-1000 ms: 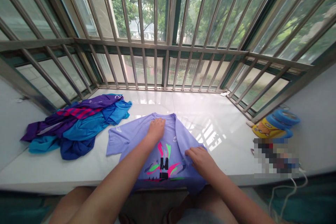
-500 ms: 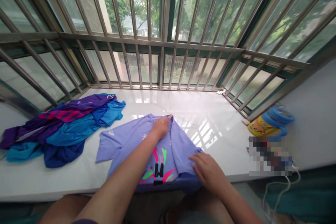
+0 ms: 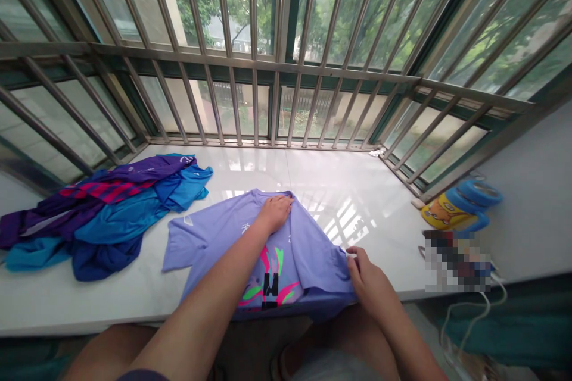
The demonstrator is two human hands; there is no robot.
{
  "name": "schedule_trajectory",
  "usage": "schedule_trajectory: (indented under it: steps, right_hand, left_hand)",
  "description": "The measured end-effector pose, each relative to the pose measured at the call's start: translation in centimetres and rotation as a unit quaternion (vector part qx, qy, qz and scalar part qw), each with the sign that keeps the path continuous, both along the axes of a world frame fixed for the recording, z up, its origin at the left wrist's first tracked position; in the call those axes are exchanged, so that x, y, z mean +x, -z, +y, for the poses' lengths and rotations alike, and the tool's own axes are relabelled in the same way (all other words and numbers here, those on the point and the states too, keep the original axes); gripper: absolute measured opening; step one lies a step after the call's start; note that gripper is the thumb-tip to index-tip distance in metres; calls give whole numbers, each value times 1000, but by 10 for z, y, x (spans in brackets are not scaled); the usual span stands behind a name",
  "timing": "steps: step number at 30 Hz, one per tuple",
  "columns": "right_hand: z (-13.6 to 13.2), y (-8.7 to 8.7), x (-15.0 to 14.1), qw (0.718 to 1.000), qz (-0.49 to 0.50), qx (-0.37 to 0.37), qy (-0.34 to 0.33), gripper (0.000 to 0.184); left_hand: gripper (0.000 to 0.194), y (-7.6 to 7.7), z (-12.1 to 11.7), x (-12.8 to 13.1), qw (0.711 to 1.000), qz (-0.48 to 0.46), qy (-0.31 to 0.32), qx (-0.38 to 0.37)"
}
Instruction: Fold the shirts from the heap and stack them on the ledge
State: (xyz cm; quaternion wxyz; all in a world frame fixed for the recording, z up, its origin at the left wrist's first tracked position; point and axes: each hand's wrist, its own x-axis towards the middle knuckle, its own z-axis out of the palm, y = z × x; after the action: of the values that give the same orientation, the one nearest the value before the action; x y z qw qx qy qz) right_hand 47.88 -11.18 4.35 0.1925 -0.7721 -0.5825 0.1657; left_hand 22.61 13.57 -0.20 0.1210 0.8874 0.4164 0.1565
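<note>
A lilac T-shirt (image 3: 263, 250) is laid on the white window sill (image 3: 339, 172), beside a heap of jerseys (image 3: 98, 220); it is pressed by the spread left grip (image 3: 274, 214) and pinched at its edge by the right grip (image 3: 369, 277).

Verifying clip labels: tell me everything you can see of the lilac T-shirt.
The lilac T-shirt is short-sleeved, of thin, synthetic-looking fabric, with a pink, green and black print on the front. It lies on the glossy white ledge, one sleeve spread flat, its other side folded in towards the print, the near end drooping over the ledge front. The left hand presses flat near the collar; the right hand holds the folded edge.
</note>
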Motion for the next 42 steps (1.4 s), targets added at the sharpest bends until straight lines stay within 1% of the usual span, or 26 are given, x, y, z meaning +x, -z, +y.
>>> schedule_trajectory:
  steps: [4,7,9,11,12,14,16,18,20,21,23,24,25,26,27,28,29,31,32,35,37,38,39,40,41,42]
  right_hand:
    - [-18,21,-11,999,33,15,36,47]
    - [-28,35,-16,987,135,42,74,45]
    - [-35,42,-20,968,231,24,95,49]
    - [-39,46,-22,957,270,-17,101,51]
    - [-41,46,-22,961,254,-31,100,51]
    - [-41,43,-18,979,172,-35,102,46]
    - [-38,35,-11,991,85,-25,103,40]
    - [-30,26,-2,994,34,-21,98,39]
    - [-18,19,8,997,11,-16,75,39]
    - [-12,17,12,998,6,-11,63,40]
    - [0,14,21,999,9,0,38,42]
    - [5,13,24,999,16,4,27,43]
    - [9,13,27,999,27,4,18,44]
    - [13,12,29,999,38,2,9,44]
    - [15,12,31,999,48,0,1,44]
    - [17,12,33,999,54,-1,-3,43]
    - [18,12,33,998,57,0,-5,43]
    - [18,12,34,998,56,6,2,43]
    - [17,13,33,998,56,10,8,42]
    - [13,16,31,998,59,19,21,42]
    - [9,17,29,998,63,20,13,44]
    - [8,16,28,998,65,15,5,45]
    - [6,15,27,998,64,6,-1,44]
    - [5,14,26,998,61,-4,-4,41]
    - [4,12,25,999,53,-14,-3,35]
    - [2,11,24,999,42,-24,2,30]
  left_hand:
    - [48,0,1,1,1000,9,0,-6]
    - [48,-2,0,0,1000,14,2,-9]
    - [49,-2,-1,0,1000,17,5,-9]
    - [50,-2,-2,-1,1000,17,9,-6]
    - [50,-2,-2,-1,1000,16,11,-3]
    - [51,-3,-1,-2,1000,7,13,3]
    - [49,-6,-1,-1,1000,-5,7,9]
    - [44,-12,-5,1,1000,-13,-6,17]
    - [39,-21,-19,5,999,-25,-13,27]
    - [36,-26,-31,7,999,-38,-5,30]
    - [32,-33,-64,12,996,-70,53,26]
    - [38,-34,-85,15,991,-84,102,16]
    - [52,-34,-106,18,983,-86,161,5]
    - [65,-32,-126,20,976,-83,202,-2]
    - [71,-28,-144,23,971,-81,224,-10]
    - [65,-23,-159,27,969,-83,233,-24]
    - [51,-18,-170,29,969,-94,226,-46]
    - [19,-9,-179,34,964,-152,187,-113]
    - [12,-7,-178,34,956,-196,156,-154]
    - [19,-6,-168,30,910,-324,49,-255]
    - [27,-8,-163,25,885,-368,5,-285]
    - [28,-9,-162,23,882,-374,6,-287]
    - [27,-9,-163,22,886,-369,23,-279]
    - [27,-8,-166,22,898,-351,54,-261]
    - [32,-7,-169,23,913,-321,93,-234]
    - [43,-5,-173,24,929,-283,133,-200]
